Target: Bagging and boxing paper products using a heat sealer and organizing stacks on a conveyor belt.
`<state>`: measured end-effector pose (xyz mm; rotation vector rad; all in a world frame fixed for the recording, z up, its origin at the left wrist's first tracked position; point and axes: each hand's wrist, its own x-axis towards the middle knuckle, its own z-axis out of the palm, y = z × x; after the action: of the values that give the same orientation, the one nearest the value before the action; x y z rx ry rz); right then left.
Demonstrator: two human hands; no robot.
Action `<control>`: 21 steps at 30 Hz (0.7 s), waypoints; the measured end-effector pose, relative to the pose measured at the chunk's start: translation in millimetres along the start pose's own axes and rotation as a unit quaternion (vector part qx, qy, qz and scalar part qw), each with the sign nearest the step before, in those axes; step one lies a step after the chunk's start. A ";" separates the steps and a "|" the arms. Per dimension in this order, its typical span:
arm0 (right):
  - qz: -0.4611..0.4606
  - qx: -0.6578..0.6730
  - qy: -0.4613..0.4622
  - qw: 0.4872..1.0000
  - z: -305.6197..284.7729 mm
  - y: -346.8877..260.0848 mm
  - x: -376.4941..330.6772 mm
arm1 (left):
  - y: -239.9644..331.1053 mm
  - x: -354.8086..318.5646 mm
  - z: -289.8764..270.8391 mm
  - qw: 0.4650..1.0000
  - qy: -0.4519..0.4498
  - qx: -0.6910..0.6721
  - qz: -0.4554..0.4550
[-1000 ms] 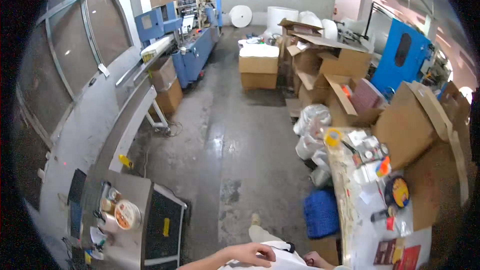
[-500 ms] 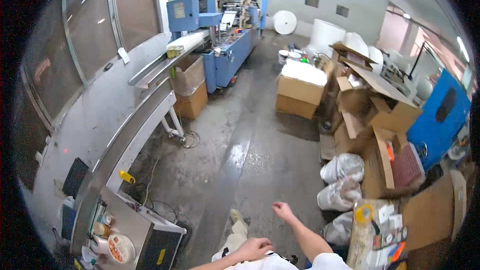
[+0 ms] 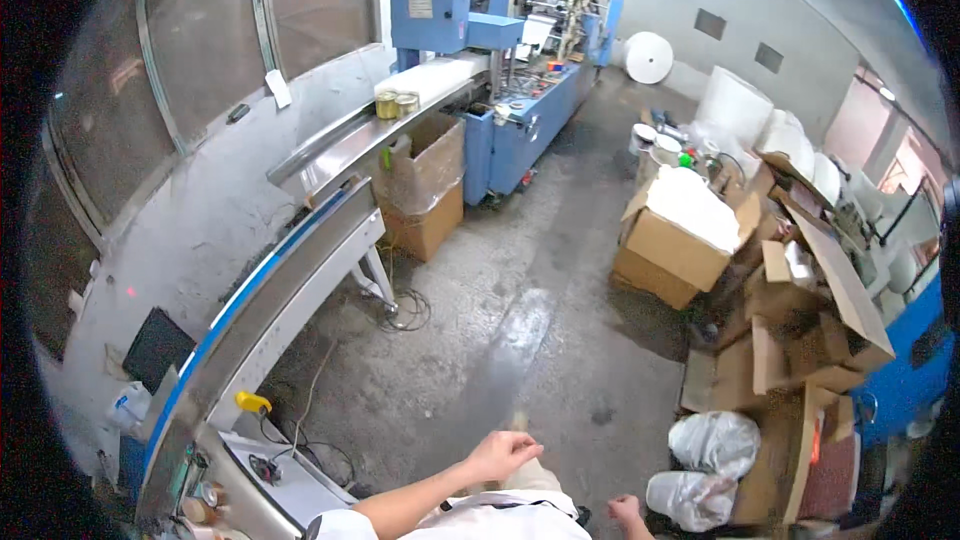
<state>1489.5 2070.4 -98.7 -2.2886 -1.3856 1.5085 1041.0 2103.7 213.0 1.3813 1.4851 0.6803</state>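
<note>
My left hand (image 3: 503,457) is in front of my white clothing at the lower middle, its fingers loosely curled in and nothing seen in them. Low down to its right is my right hand (image 3: 625,510), closed as well, with no object showing in it. Neither hand touches anything nearby. White plastic-wrapped bundles (image 3: 712,443) lie on the floor to the right of my right hand. To my left runs a long conveyor (image 3: 300,285) with a blue edge strip, and a yellow handle-like piece (image 3: 253,402) sits on its side.
Ahead stands a blue machine (image 3: 535,130) with a metal chute (image 3: 340,155) holding white material. An open cardboard box (image 3: 430,220) stands below the chute. Another box (image 3: 670,250) with white contents stands right, beside piled cartons (image 3: 790,340). Cables (image 3: 408,310) lie on the grey floor (image 3: 440,370).
My view has swung left and moved forward, so the machine looks nearer. My left hand has swung up and forward; my right hand has dropped back toward the lower edge.
</note>
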 end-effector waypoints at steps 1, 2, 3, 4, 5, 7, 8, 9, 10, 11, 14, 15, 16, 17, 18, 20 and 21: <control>0.020 0.002 0.041 0.999 -40.7 92.0 45.8 | 10.1 43.5 -15.5 0.999 -0.030 -0.020 0.028; -0.034 -0.009 0.080 0.996 -50.0 112.2 79.3 | 2.2 76.1 -35.0 0.999 -0.020 -0.031 0.017; -0.082 -0.008 0.106 0.991 -16.7 83.3 123.5 | -2.3 111.6 -49.4 0.999 -0.014 -0.029 -0.005; -0.094 -0.009 0.092 0.991 -46.7 63.6 145.8 | -2.4 134.1 -70.9 0.999 0.022 -0.030 -0.003; 0.078 0.244 -0.027 0.966 -16.5 -10.3 169.3 | -0.8 158.2 -82.5 0.999 0.035 -0.003 -0.020; -0.033 -0.040 0.000 0.999 -31.4 -96.2 229.3 | 12.4 210.0 -123.6 0.996 0.045 -0.026 -0.070; -0.088 -0.141 -0.018 0.986 -48.3 -105.2 259.8 | 7.6 232.9 -141.7 0.995 0.041 -0.066 -0.060; -0.097 -0.139 -0.043 0.985 -48.4 -167.4 281.0 | -1.9 252.4 -157.9 0.994 0.055 -0.055 -0.080; -0.102 -0.028 0.021 0.994 -35.3 -249.5 301.3 | -6.5 279.6 -179.0 0.992 0.083 -0.054 -0.076; -0.123 -0.007 0.017 0.992 -39.5 -312.8 319.9 | -4.5 304.0 -196.5 0.991 0.101 -0.061 -0.067; -0.161 0.029 -0.009 0.986 -48.8 -473.4 358.2 | 7.8 370.2 -260.1 0.965 0.183 -0.185 -0.040; -0.195 0.044 -0.033 0.979 -49.5 -536.8 362.1 | -1.5 395.7 -284.2 0.958 0.221 -0.182 -0.027; -0.227 0.060 -0.056 0.970 -48.8 -586.2 365.2 | -8.3 418.2 -311.2 0.950 0.256 -0.179 -0.014; -0.226 0.052 -0.051 0.971 -48.6 -609.9 381.4 | -3.3 441.5 -339.9 0.937 0.264 -0.227 -0.011; -0.247 0.090 -0.057 0.963 -44.5 -637.3 401.5 | 0.3 465.8 -371.3 0.923 0.272 -0.273 -0.007; -0.272 0.118 -0.068 0.953 -33.2 -685.8 431.7 | -27.3 519.4 -436.2 0.874 0.329 -0.354 0.041; -0.267 0.079 -0.089 0.956 -27.1 -708.4 443.0 | -34.9 539.0 -473.3 0.850 0.355 -0.387 0.042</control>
<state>1108.4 2812.3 -44.0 -1.5391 -1.6768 1.5857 655.4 2709.6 218.3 0.5601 1.4077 1.7560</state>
